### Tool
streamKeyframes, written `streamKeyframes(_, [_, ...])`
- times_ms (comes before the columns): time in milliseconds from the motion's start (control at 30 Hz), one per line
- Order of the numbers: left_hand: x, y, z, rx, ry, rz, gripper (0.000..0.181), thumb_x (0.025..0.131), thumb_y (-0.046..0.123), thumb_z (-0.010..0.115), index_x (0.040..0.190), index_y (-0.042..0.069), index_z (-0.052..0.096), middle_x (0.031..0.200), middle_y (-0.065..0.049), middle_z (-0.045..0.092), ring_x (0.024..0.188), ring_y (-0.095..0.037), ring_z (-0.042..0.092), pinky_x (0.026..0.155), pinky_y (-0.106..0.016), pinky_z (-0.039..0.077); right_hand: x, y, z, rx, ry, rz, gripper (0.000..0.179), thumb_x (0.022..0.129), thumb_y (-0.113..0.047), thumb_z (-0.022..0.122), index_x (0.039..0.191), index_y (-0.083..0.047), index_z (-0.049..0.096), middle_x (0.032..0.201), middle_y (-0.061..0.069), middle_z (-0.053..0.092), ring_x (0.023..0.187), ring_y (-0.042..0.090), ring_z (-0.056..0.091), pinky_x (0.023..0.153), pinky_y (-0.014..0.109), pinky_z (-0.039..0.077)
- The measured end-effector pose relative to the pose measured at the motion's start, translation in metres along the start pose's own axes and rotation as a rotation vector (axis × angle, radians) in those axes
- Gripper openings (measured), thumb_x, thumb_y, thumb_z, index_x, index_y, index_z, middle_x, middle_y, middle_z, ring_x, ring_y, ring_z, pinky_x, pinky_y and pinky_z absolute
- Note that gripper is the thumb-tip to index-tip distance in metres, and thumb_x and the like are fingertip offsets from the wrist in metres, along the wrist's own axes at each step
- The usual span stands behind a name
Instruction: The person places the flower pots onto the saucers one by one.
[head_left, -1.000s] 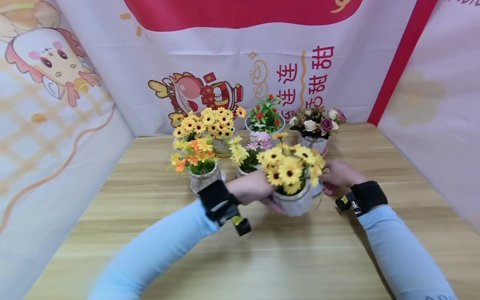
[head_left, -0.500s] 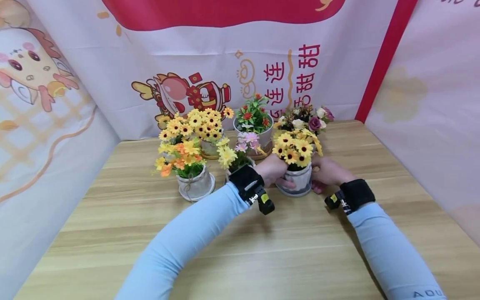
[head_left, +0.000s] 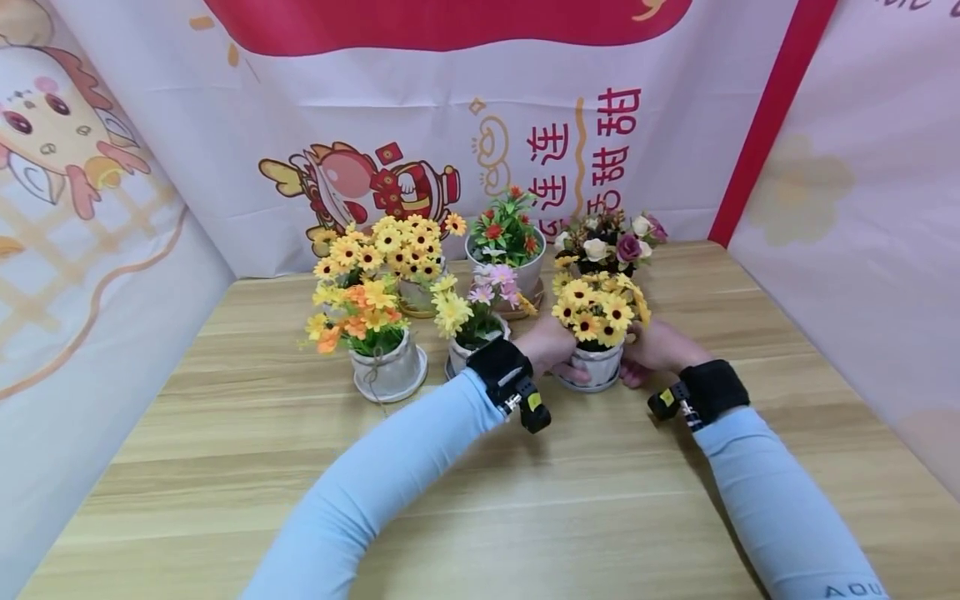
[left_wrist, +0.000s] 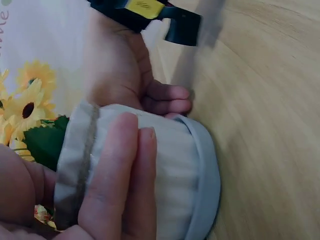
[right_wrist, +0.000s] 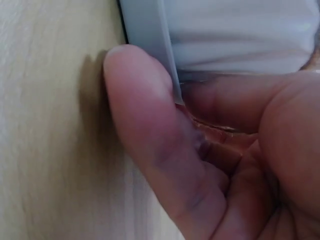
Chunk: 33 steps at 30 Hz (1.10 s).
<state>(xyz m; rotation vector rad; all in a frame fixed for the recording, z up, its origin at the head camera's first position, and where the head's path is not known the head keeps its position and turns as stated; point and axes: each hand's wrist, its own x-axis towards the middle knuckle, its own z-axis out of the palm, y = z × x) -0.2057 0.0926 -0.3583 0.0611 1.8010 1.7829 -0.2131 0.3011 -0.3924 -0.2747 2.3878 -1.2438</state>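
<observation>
A whitish pot (head_left: 597, 367) of yellow daisy-like flowers (head_left: 597, 310) stands upright on a grey-blue saucer (left_wrist: 205, 175) at the right of the front row. From its left side my left hand (head_left: 551, 343) grips the pot, with two fingers along the outer wall and the thumb side near the rim in the left wrist view. On the opposite side my right hand (head_left: 662, 346) is low by the tabletop. Its finger and thumb pinch the saucer edge (right_wrist: 150, 30) in the right wrist view. The rest of that hand's contact is hidden.
Left of the pot are a yellow-and-pink flower pot (head_left: 459, 354) and an orange-and-yellow one (head_left: 393, 371) on a saucer. Behind stand yellow flowers (head_left: 408, 250), a red-flowered plant (head_left: 506, 233) and white-purple roses (head_left: 618, 246). A printed cloth (head_left: 360, 83) backs the wooden table (head_left: 487, 517).
A second ago the left hand held the yellow-flower pot raised, nearer me and tilted. It moved back and down onto the saucer, where it stands more upright. The right hand stayed beside the saucer.
</observation>
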Motion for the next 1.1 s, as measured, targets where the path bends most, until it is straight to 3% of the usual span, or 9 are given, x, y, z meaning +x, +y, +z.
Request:
streamKeyframes(133, [0.001, -0.008, 0.002, 0.132, 0.075, 0.034, 0.036, 0.102, -0.001, 0.046, 0.138, 0.000, 0.048, 0.123, -0.019, 0.054, 0.086, -0.037, 0.069, 0.061, -0.035, 0.062, 0.001, 0.001, -0.001, 0.024, -0.029, 0.000, 0.017, 0.099, 0.001, 0.045, 0.106, 0.014, 0.053, 0.074, 0.018, 0.068, 0.064, 0.027, 0.069, 0.061, 0.041, 0.061])
streamKeyframes(233, [-0.001, -0.010, 0.004, 0.196, 0.137, 0.037, 0.036, 0.103, 0.006, 0.047, 0.137, -0.005, 0.046, 0.129, -0.022, 0.050, 0.071, -0.035, 0.071, 0.057, -0.033, 0.061, 0.001, 0.001, -0.003, 0.025, -0.026, -0.004, 0.017, 0.099, 0.002, 0.044, 0.106, 0.014, 0.053, 0.073, 0.017, 0.067, 0.063, 0.026, 0.069, 0.061, 0.040, 0.061])
streamKeyframes(467, [-0.005, -0.017, 0.005, 0.098, 0.102, 0.120, 0.041, 0.103, 0.004, 0.043, 0.144, 0.001, 0.043, 0.126, -0.020, 0.053, 0.061, -0.033, 0.065, 0.063, -0.040, 0.062, -0.002, 0.005, -0.009, -0.008, -0.026, 0.001, 0.016, 0.099, -0.003, 0.048, 0.103, 0.011, 0.056, 0.073, 0.016, 0.068, 0.063, 0.026, 0.069, 0.060, 0.040, 0.061])
streamKeyframes(600, [-0.029, -0.017, -0.002, 0.218, 0.063, 0.196, 0.051, 0.104, 0.015, 0.047, 0.152, 0.007, 0.032, 0.106, -0.027, 0.060, 0.071, -0.037, 0.068, 0.068, -0.046, 0.061, -0.006, 0.006, -0.013, -0.072, -0.018, 0.012, 0.018, 0.100, -0.010, 0.053, 0.099, 0.007, 0.059, 0.076, 0.014, 0.068, 0.064, 0.026, 0.069, 0.061, 0.039, 0.061])
streamKeyframes(700, [-0.061, -0.018, -0.012, 0.378, 0.056, 0.282, 0.063, 0.105, 0.026, 0.048, 0.158, 0.010, 0.018, 0.127, -0.028, 0.056, 0.073, -0.032, 0.069, 0.070, -0.045, 0.060, -0.009, 0.008, -0.018, -0.112, -0.009, 0.014, 0.021, 0.099, -0.015, 0.056, 0.099, 0.005, 0.061, 0.078, 0.013, 0.067, 0.066, 0.026, 0.068, 0.061, 0.039, 0.060])
streamKeyframes(833, [-0.117, -0.026, -0.034, 0.627, 0.043, 0.558, 0.056, 0.106, 0.027, 0.046, 0.155, 0.007, 0.027, 0.145, -0.015, 0.047, 0.072, -0.018, 0.067, 0.076, -0.033, 0.059, -0.021, 0.013, -0.029, -0.135, 0.009, 0.015, 0.028, 0.099, -0.019, 0.060, 0.110, 0.006, 0.057, 0.079, 0.013, 0.066, 0.067, 0.026, 0.066, 0.062, 0.039, 0.060])
streamKeyframes(967, [-0.166, -0.026, -0.074, 0.783, 0.098, 0.977, 0.037, 0.107, 0.027, 0.044, 0.129, 0.002, 0.061, 0.115, -0.011, 0.067, 0.080, -0.017, 0.068, 0.074, -0.025, 0.057, -0.042, 0.020, -0.049, -0.137, 0.060, -0.005, 0.037, 0.101, -0.016, 0.058, 0.127, 0.008, 0.050, 0.082, 0.017, 0.067, 0.071, 0.029, 0.066, 0.063, 0.042, 0.061])
streamKeyframes(1033, [-0.180, -0.020, -0.105, 0.803, 0.185, 1.167, 0.032, 0.105, 0.024, 0.048, 0.104, 0.002, 0.071, 0.097, -0.010, 0.072, 0.076, -0.015, 0.068, 0.070, -0.023, 0.058, -0.054, 0.022, -0.060, -0.148, 0.115, -0.020, 0.039, 0.102, -0.016, 0.055, 0.132, 0.009, 0.049, 0.084, 0.018, 0.067, 0.074, 0.030, 0.067, 0.064, 0.042, 0.061])
streamKeyframes(1100, [-0.188, -0.010, -0.141, 0.798, 0.325, 1.258, 0.031, 0.102, 0.016, 0.054, 0.080, 0.004, 0.071, 0.081, -0.010, 0.073, 0.066, -0.012, 0.067, 0.058, -0.018, 0.056, -0.065, 0.025, -0.071, -0.160, 0.200, -0.044, 0.039, 0.103, -0.017, 0.053, 0.132, 0.009, 0.049, 0.083, 0.017, 0.067, 0.072, 0.029, 0.068, 0.063, 0.041, 0.061])
